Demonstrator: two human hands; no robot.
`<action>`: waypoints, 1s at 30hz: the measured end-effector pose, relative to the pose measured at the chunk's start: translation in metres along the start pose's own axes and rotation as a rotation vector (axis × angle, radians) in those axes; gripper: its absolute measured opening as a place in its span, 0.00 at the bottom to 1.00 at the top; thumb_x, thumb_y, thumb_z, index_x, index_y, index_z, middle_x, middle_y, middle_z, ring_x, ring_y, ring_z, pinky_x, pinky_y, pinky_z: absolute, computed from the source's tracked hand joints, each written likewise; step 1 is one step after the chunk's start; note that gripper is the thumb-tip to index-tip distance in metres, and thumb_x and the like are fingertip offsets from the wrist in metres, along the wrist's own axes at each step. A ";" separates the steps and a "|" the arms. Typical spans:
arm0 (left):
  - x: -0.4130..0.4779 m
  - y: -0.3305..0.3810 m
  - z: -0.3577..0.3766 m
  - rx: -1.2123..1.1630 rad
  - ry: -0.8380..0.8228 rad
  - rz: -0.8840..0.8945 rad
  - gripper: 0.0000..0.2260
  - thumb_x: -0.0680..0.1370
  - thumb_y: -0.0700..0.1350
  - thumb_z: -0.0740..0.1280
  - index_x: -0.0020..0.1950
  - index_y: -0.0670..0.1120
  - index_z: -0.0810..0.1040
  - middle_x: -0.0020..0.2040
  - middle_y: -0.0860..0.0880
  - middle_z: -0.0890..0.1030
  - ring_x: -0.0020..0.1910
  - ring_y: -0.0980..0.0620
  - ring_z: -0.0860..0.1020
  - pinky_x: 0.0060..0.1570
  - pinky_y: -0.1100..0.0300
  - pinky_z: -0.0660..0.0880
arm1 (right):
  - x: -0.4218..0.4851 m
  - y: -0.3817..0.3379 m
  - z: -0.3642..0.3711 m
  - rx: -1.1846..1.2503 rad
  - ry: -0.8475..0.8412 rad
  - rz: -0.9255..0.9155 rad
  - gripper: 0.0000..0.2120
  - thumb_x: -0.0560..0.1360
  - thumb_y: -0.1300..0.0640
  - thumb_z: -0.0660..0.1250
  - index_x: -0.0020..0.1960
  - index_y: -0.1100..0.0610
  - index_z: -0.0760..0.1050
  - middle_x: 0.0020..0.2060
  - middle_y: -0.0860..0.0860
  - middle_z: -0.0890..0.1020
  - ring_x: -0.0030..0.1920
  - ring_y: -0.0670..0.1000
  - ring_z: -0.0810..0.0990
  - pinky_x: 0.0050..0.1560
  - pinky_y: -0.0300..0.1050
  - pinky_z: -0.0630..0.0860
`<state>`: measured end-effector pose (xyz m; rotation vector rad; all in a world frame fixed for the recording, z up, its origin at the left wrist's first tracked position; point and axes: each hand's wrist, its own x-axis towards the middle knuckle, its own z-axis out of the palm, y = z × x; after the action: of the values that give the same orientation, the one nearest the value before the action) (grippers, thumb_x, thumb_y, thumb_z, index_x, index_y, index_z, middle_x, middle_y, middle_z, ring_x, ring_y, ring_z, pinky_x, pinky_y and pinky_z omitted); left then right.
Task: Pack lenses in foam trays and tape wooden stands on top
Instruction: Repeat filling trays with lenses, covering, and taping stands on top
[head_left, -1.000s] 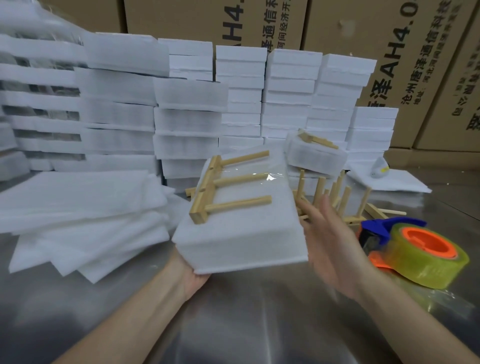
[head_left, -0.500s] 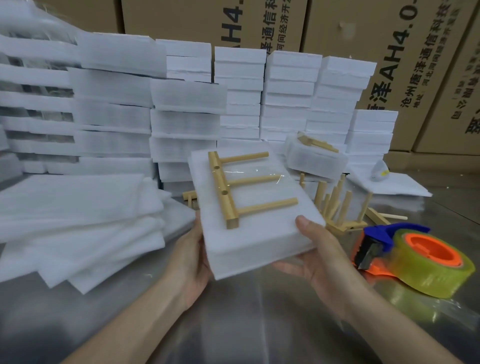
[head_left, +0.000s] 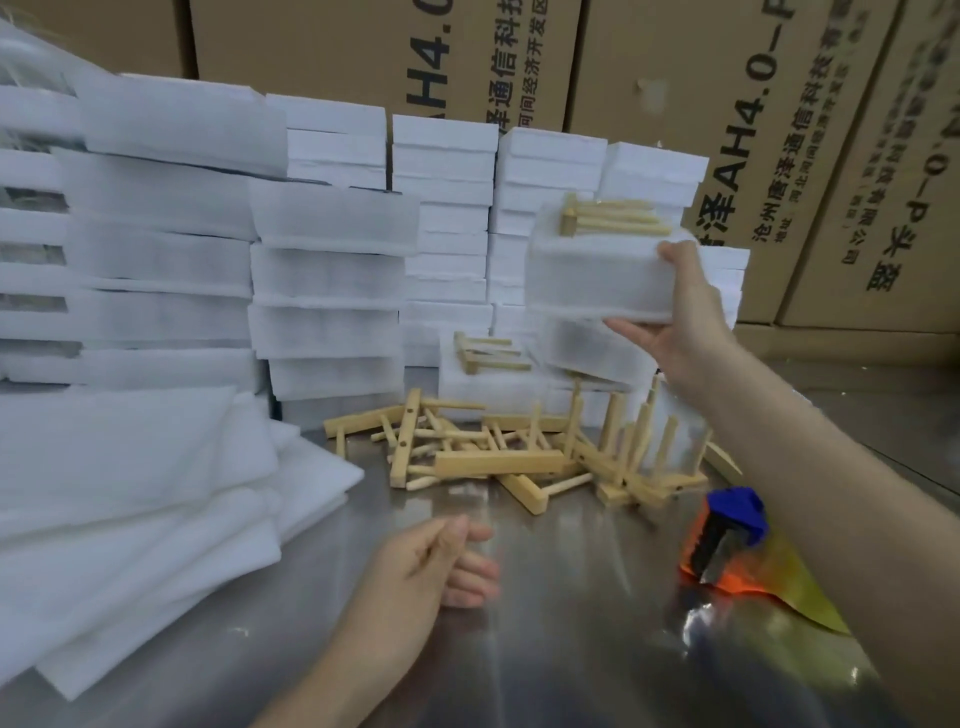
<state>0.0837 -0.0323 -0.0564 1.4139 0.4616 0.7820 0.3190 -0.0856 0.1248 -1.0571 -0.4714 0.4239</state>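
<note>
While raised: the right hand (head_left: 685, 317) grips a foam tray (head_left: 597, 283), contents hidden
Stand: wooden stand (head_left: 613, 221) lies on that tray's top
Left hand (head_left: 431, 566): loosely open, empty, above worktop (head_left: 571, 623)
Loose stands (head_left: 519, 457): piled on worktop

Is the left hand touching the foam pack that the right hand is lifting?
Apart. The head view shows the left hand low over the metal table, empty, while the foam pack is held up by the right hand alone.
</note>
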 end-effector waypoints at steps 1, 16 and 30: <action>0.002 -0.001 0.000 -0.013 0.018 -0.016 0.19 0.72 0.54 0.60 0.48 0.39 0.79 0.36 0.39 0.84 0.32 0.47 0.83 0.31 0.63 0.79 | 0.013 0.004 0.009 -0.022 -0.015 0.015 0.29 0.69 0.46 0.70 0.65 0.55 0.66 0.58 0.56 0.72 0.55 0.57 0.76 0.42 0.51 0.83; 0.003 -0.001 -0.002 0.152 -0.002 -0.030 0.15 0.82 0.45 0.56 0.43 0.40 0.78 0.36 0.43 0.85 0.34 0.47 0.84 0.33 0.64 0.78 | 0.057 0.124 0.090 -1.068 0.128 -0.136 0.27 0.81 0.48 0.58 0.75 0.57 0.55 0.72 0.60 0.58 0.71 0.62 0.60 0.67 0.58 0.64; 0.005 -0.003 -0.004 0.129 -0.004 -0.077 0.15 0.82 0.43 0.57 0.41 0.40 0.79 0.34 0.42 0.84 0.33 0.46 0.84 0.33 0.62 0.78 | 0.067 0.121 0.114 -1.919 -0.358 -0.788 0.27 0.69 0.75 0.64 0.66 0.63 0.63 0.61 0.60 0.72 0.61 0.59 0.71 0.48 0.47 0.71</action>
<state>0.0847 -0.0258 -0.0590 1.5081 0.5679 0.6972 0.2977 0.0849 0.0745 -2.4167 -1.6768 -0.8215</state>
